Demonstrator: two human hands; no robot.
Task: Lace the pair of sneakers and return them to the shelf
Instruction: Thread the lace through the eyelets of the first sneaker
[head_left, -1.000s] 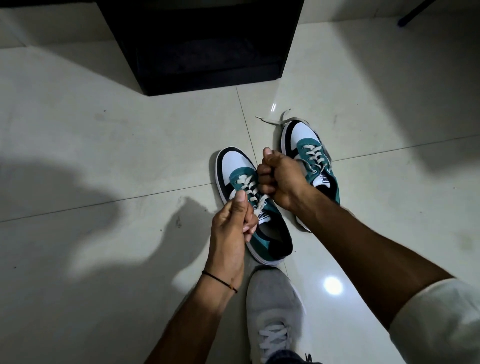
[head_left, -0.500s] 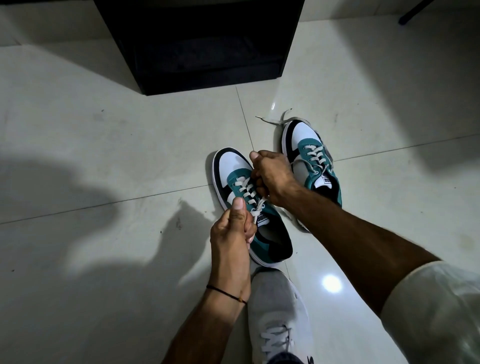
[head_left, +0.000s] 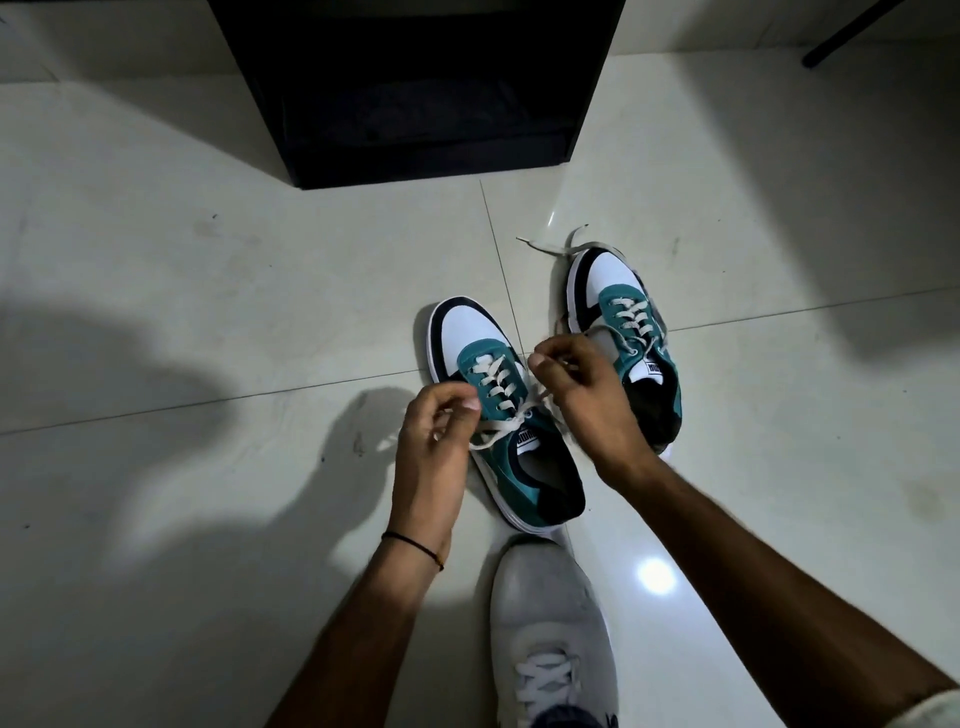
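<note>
Near sneaker (head_left: 511, 415) sits on floor tile (head_left: 208, 322), toe away. Left hand (head_left: 434, 441) and right hand (head_left: 582, 395) each pinch one lace end (head_left: 496, 431), fingers curled closed, pulling outward, probably to snug the top crossing. Far sneaker (head_left: 621, 332) just beside, its laces loose. Dark shelf (head_left: 415, 88) beyond; own grey shoe (head_left: 550, 629) crowds the heel.
</note>
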